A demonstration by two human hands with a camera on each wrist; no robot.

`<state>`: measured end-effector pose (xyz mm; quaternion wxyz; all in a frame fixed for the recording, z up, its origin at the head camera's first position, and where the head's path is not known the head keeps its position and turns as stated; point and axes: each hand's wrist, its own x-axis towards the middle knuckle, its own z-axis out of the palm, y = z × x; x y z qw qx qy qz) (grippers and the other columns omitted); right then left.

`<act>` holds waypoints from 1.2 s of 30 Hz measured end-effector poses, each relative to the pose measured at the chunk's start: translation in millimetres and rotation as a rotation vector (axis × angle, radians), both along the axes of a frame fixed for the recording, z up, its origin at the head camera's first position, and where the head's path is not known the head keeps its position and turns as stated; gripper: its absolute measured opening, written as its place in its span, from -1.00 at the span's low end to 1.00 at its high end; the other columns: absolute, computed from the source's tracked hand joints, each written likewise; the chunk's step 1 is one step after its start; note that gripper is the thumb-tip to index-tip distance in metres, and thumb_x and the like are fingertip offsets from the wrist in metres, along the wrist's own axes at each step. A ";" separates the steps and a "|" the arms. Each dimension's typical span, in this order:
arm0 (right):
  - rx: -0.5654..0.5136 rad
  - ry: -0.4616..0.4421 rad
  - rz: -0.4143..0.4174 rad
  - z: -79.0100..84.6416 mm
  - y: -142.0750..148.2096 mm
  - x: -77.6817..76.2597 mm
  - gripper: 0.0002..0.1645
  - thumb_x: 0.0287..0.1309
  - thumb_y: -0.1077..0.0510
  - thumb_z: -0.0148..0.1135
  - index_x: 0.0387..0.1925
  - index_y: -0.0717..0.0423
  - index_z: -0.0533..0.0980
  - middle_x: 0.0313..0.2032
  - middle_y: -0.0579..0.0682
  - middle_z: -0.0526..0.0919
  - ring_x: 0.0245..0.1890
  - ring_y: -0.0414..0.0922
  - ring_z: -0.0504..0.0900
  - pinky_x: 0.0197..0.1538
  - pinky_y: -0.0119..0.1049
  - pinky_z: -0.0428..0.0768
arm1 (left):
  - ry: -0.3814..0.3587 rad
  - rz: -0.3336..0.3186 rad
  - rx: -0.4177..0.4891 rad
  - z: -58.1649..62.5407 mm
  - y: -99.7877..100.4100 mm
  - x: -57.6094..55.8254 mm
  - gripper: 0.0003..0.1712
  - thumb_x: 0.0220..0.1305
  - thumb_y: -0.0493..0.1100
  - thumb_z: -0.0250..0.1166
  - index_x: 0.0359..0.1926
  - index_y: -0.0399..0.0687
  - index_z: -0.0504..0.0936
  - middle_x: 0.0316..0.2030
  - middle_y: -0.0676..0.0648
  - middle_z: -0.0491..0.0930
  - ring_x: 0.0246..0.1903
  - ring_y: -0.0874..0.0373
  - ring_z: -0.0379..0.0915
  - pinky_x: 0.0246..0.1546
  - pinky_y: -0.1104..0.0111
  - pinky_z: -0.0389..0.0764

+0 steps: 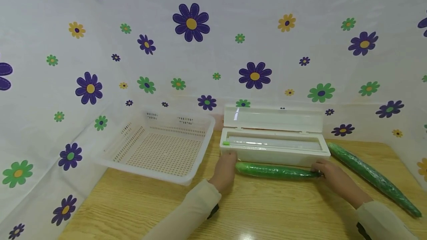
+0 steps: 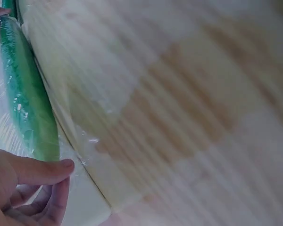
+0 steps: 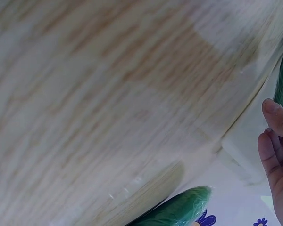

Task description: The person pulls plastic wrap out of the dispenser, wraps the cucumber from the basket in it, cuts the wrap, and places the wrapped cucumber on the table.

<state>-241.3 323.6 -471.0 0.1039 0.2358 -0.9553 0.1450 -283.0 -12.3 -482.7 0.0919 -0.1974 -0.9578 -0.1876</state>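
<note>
A cucumber with shiny clear cling film around it lies lengthwise along the front of a white cling film dispenser. At its pale left end, my left hand pinches the film between thumb and curled fingers, as the left wrist view shows. My right hand is at the dark right tip, thumb and fingers pinching the film there. The dispenser's lid stands raised, and a film roll shows inside, with a small green piece at the left.
A white perforated plastic basket stands left of the dispenser. To the right, a second film-wrapped cucumber lies diagonally on the wood-grain table. A flower-patterned sheet rises behind and at the sides.
</note>
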 end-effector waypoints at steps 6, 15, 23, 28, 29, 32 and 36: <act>-0.010 0.014 0.011 1.2 -1.9 0.3 -0.61 -0.27 0.55 0.34 -0.50 0.04 0.51 -0.40 -0.07 0.54 -0.39 -0.17 0.53 -0.32 -0.20 0.58 | -0.083 -0.091 0.012 4.2 -7.2 2.6 -0.80 0.20 -0.49 0.08 -0.20 -0.19 0.47 -0.31 -0.16 0.59 -0.26 0.03 0.58 -0.26 0.37 0.61; 0.022 0.008 0.010 0.2 -0.4 -0.8 -0.60 -0.30 0.56 0.34 -0.51 0.03 0.51 -0.41 -0.09 0.53 -0.40 -0.20 0.51 -0.32 -0.21 0.58 | -0.186 -0.140 0.065 4.7 -6.7 4.5 -0.58 -0.06 -0.55 0.29 -0.14 -0.21 0.48 -0.21 -0.14 0.55 -0.14 0.03 0.53 -0.07 0.30 0.59; 0.007 -0.014 0.011 1.9 -0.6 -1.7 -0.63 -0.27 0.57 0.30 -0.47 0.08 0.55 -0.39 -0.03 0.57 -0.38 -0.12 0.56 -0.29 -0.16 0.60 | -0.077 -0.130 0.013 0.5 -1.2 0.0 -0.77 0.02 -0.52 0.21 -0.34 -0.14 0.51 -0.30 -0.07 0.51 -0.25 0.13 0.46 -0.22 0.36 0.56; -0.018 -0.031 0.011 5.2 0.1 -2.1 -0.68 -0.20 0.55 0.29 -0.33 0.21 0.60 -0.27 0.13 0.63 -0.24 0.08 0.63 -0.15 -0.02 0.61 | 0.009 -0.119 -0.056 5.0 -1.3 -2.4 -0.76 -0.08 -0.48 0.26 -0.41 -0.09 0.54 -0.45 -0.01 0.59 -0.40 0.16 0.50 -0.38 0.40 0.53; -0.019 -0.027 0.012 5.3 0.3 -2.5 -0.67 -0.19 0.54 0.29 -0.31 0.24 0.61 -0.24 0.16 0.64 -0.21 0.11 0.63 -0.14 0.00 0.60 | 0.026 -0.120 -0.059 5.5 -1.6 -3.0 -0.76 -0.09 -0.47 0.27 -0.40 -0.09 0.54 -0.45 0.00 0.60 -0.41 0.16 0.51 -0.40 0.41 0.53; -0.015 -0.021 0.011 4.8 0.6 -3.3 -0.66 -0.18 0.51 0.31 -0.25 0.28 0.61 -0.21 0.19 0.64 -0.16 0.15 0.62 -0.11 0.03 0.59 | 0.032 -0.128 -0.045 5.3 -2.1 -4.1 -0.72 -0.09 -0.46 0.29 -0.36 -0.08 0.49 -0.43 -0.01 0.62 -0.41 0.16 0.54 -0.44 0.42 0.53; 0.005 0.000 0.003 3.0 0.5 -4.1 -0.68 -0.16 0.50 0.32 -0.25 0.29 0.61 -0.21 0.19 0.64 -0.17 0.15 0.63 -0.11 0.02 0.60 | 0.075 -0.136 -0.083 4.3 -1.5 -5.1 -0.74 -0.01 -0.46 0.27 -0.33 -0.07 0.48 -0.41 -0.01 0.62 -0.43 0.18 0.54 -0.48 0.48 0.52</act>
